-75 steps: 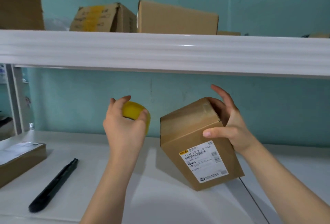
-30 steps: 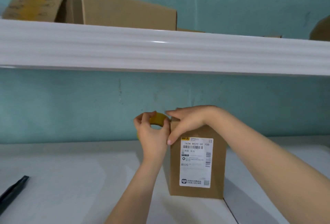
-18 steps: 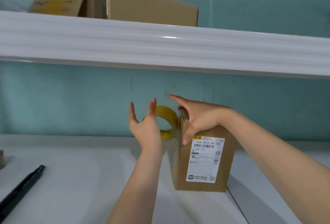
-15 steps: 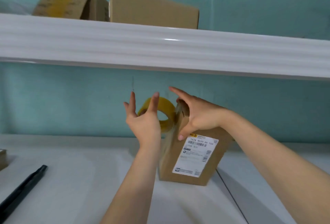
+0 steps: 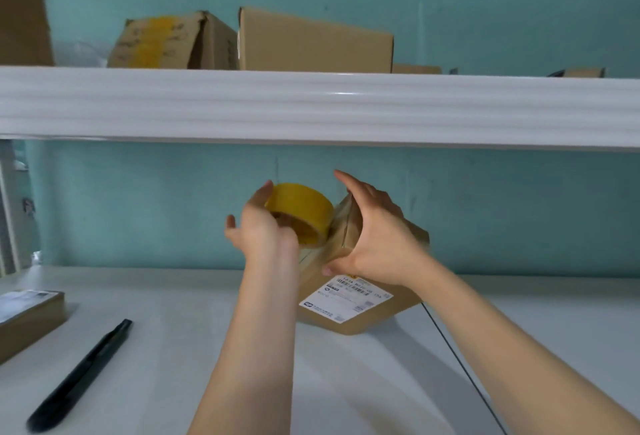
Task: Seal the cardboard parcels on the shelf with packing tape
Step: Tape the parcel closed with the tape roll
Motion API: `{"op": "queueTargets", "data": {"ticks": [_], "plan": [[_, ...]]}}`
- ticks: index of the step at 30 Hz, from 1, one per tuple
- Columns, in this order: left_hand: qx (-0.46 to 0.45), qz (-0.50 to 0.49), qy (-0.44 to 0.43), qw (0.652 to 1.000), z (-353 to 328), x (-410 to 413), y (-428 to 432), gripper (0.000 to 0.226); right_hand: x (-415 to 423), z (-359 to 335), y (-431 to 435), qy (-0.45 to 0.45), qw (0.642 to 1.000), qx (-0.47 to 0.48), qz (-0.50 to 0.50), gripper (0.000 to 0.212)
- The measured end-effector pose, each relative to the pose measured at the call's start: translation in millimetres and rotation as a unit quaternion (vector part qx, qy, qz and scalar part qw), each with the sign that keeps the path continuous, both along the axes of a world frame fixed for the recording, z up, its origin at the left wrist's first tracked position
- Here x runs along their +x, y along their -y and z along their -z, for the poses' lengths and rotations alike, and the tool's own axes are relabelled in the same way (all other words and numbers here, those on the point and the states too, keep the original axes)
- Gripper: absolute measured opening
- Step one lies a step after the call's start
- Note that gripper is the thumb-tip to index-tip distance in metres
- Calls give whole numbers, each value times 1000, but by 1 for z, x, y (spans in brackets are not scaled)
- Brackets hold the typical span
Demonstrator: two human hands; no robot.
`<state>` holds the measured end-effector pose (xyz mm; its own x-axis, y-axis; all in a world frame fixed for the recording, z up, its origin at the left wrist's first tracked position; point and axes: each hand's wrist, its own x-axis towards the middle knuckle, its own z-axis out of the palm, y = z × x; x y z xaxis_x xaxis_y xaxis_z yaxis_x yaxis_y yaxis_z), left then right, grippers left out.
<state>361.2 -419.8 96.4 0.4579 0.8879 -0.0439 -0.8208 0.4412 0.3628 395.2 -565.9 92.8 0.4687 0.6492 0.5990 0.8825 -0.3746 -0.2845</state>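
A brown cardboard parcel [image 5: 356, 310] with a white shipping label is tipped to the right, one lower corner on the white shelf board [image 5: 173, 365]. My right hand [image 5: 377, 233] grips its raised upper end, thumb on the front face. My left hand [image 5: 263, 230] holds a yellow roll of packing tape [image 5: 301, 213] against the parcel's left side. A clear strip of tape runs from the roll down that side.
A black pen-shaped cutter [image 5: 79, 375] lies at the front left. A flat labelled parcel [image 5: 27, 313] sits at the left edge. Several cardboard boxes, such as a plain one [image 5: 311, 43], stand on the upper shelf [image 5: 311, 105]. A dark seam [image 5: 460, 369] crosses the board on the right.
The parcel went from upright to tipped further right. My left hand moved the tape roll up and over along its left side, drawing out tape. My right hand stayed on the top end.
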Motion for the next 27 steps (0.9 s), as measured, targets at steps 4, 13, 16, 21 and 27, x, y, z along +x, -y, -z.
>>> {"op": "queueTargets", "data": {"ticks": [4, 13, 16, 21, 27], "plan": [[66, -173, -77, 980, 5, -8, 2, 78, 3, 3, 4, -74, 993, 86, -25, 121], [219, -231, -119, 941, 39, -17, -11, 71, 15, 39, 16, -165, 954, 212, -130, 107], [221, -189, -120, 949, 36, -17, -22, 85, 19, 49, 12, -183, 946, 235, -132, 102], [318, -265, -211, 886, 34, -24, -33, 93, 25, 57, 8, -187, 939, 254, -140, 93], [283, -289, -214, 889, 53, -33, -52, 80, 34, 62, 12, -199, 937, 246, -149, 94]]}}
